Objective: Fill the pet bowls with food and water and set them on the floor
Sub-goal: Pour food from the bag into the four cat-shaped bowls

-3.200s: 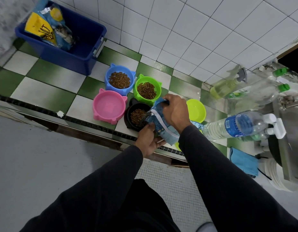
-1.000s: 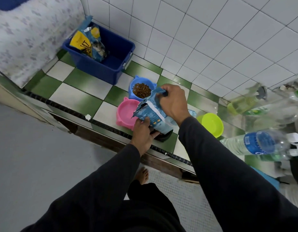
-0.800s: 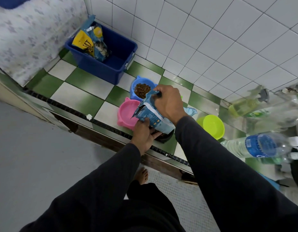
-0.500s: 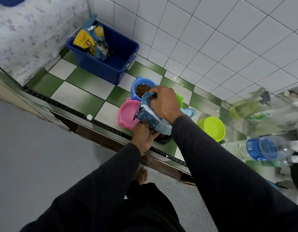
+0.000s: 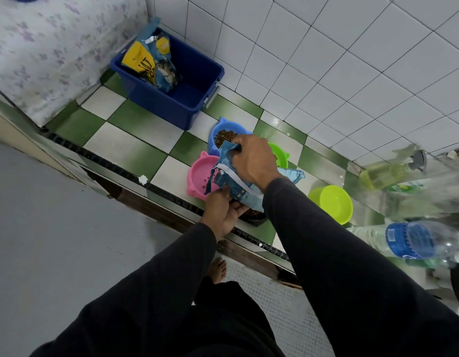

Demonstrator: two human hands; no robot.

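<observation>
Both hands are on the small blue foil pet-food pouch [image 5: 236, 185], held over the round pink plastic bowl w/ cat ears [image 5: 201, 176]. Right hand [image 5: 254, 161] is curled round the pouch's upper end, fingers closed tight on the crumpled top. Left hand [image 5: 223, 210] pinches the lower edge from beneath, thumb and fingers closed on the foil. Neither hand has slack; both are fully committed to the pouch.

Key relation: the pouch's long axis runs from lower right, near the right forearm, up-left to its torn mouth, and that mouth sits directly above the pink bowl's right side. A few brown kibbles lie in the pink bowl, so pouring looks barely started. Judgement: next move needs the right hand to raise the back end while the left steers the mouth further over the bowl's centre; the left hand is nearer the bowl.

Other bowls: the blue plastic cat-ear bowl [image 5: 224, 135] behind holds kibble, partly hidden by the right hand. The green plastic cat-ear bowl [image 5: 280, 155] is mostly hidden; contents can't tell. The black bowl [image 5: 254, 217] under the pouch shows a bit of kibble at its edge. The plain lime round bowl [image 5: 334, 203] to the right looks unfilled. All sit on the green-and-white tiled ledge [image 5: 125, 148], not yet on the floor. A clear water bottle w/ blue label [image 5: 403, 239] lies at right.
</observation>
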